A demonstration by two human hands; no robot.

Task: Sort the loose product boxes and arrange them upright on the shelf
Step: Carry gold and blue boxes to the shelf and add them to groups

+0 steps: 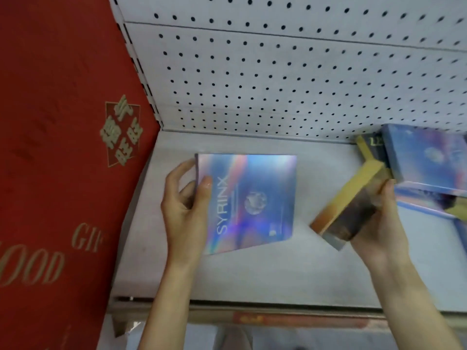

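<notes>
My left hand [185, 205] grips the left edge of a shiny holographic SYRINX box [249, 200], thumb on its front, holding it tilted above the white shelf [265, 269]. My right hand [379, 223] holds a long gold and brown box [351, 205] from below, slanting up toward the back right. Its far end reaches a loose pile at the right: a blue holographic box [427, 155] and a dark box with a gold edge [371, 146], lying askew.
A large red gift box [63, 147] with gold lettering stands at the shelf's left end. A white pegboard [278, 72] forms the back wall. More blue boxes [429, 200] lie at the right edge. The shelf's front rail [252, 305] runs below my arms.
</notes>
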